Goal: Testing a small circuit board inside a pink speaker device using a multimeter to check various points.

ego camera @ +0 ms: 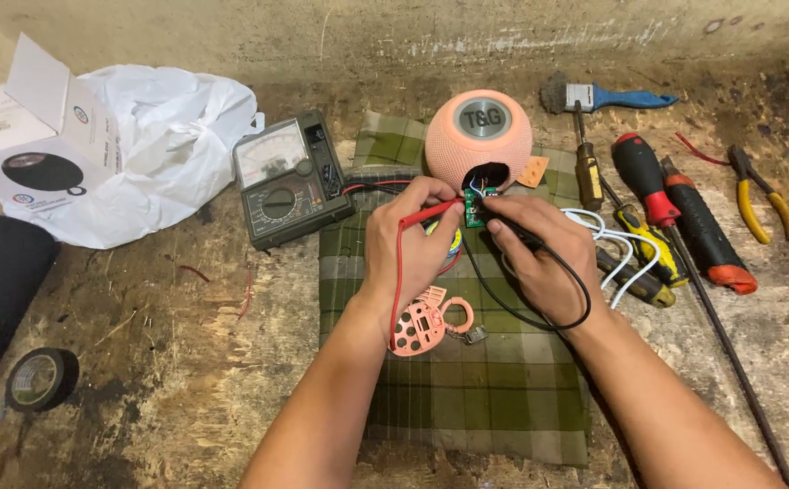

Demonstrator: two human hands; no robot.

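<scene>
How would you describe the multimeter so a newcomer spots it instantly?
Start at the green plaid cloth on the workbench. Just off its upper left corner, beside the white plastic bag, lies the multimeter: the only dark boxy device with a needle dial face and round selector knob.

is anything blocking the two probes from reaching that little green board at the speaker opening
Nothing visible does. The red probe in the left hand and the black probe in the right hand both have tips at the green board.
</scene>
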